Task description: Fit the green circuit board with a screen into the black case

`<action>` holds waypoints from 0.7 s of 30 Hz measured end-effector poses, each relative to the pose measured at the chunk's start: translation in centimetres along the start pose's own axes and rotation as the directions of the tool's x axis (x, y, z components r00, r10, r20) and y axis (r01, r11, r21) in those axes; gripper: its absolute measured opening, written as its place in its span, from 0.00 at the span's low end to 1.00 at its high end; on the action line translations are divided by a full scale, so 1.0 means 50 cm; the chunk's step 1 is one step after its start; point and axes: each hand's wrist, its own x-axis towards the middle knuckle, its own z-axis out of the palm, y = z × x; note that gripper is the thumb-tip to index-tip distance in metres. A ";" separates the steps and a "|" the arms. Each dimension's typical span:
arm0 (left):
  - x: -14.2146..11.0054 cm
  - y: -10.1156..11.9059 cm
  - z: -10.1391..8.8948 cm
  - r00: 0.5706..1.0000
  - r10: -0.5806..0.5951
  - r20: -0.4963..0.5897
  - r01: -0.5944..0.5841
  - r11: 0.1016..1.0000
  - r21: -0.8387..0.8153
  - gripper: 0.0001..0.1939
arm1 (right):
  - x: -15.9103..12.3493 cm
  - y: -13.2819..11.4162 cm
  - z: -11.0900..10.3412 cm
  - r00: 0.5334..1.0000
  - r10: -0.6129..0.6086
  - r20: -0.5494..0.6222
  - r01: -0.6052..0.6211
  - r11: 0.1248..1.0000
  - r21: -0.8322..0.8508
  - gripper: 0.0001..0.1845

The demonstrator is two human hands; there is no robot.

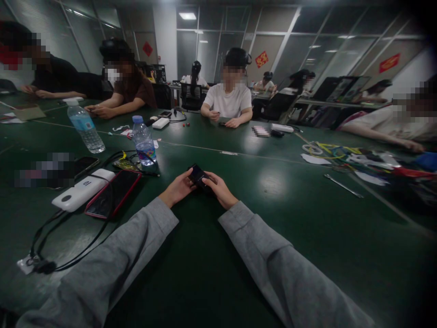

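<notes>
Between my two hands is a small black device (197, 176) with a dark, screen-like face, held just above the green table (191, 273). My left hand (178, 187) has its fingers closed around the device's left edge. From the other side, my right hand (220, 187) grips it, with the thumb lying on its face. The device's underside and several of my fingertips are hidden. Left of my hands lie a phone with a red edge (114, 193) and a white power bank (83, 190) with a black cord.
Two water bottles, a larger one (85, 125) and a smaller one (144, 141), stand to the left. A metal wrench-like tool (343, 186) lies at right, before a heap of cables (355, 157). A person in a white shirt (229, 101) sits opposite; other people sit around.
</notes>
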 end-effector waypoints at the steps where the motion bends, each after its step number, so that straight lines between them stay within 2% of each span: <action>1: -0.001 0.000 0.001 1.000 0.003 0.000 -0.003 1.000 0.002 0.06 | 0.000 0.000 -0.001 1.000 0.010 0.004 -0.010 1.000 0.012 0.26; 12: 0.010 -0.004 -0.009 0.999 0.030 0.041 -0.031 1.000 0.005 0.07 | 0.003 0.005 -0.005 0.999 0.032 0.000 -0.032 0.997 0.076 0.27; 21: 0.007 -0.001 -0.006 1.000 0.012 0.009 -0.011 1.000 -0.007 0.06 | 0.004 0.012 0.002 1.000 -0.017 0.007 0.017 1.000 0.000 0.26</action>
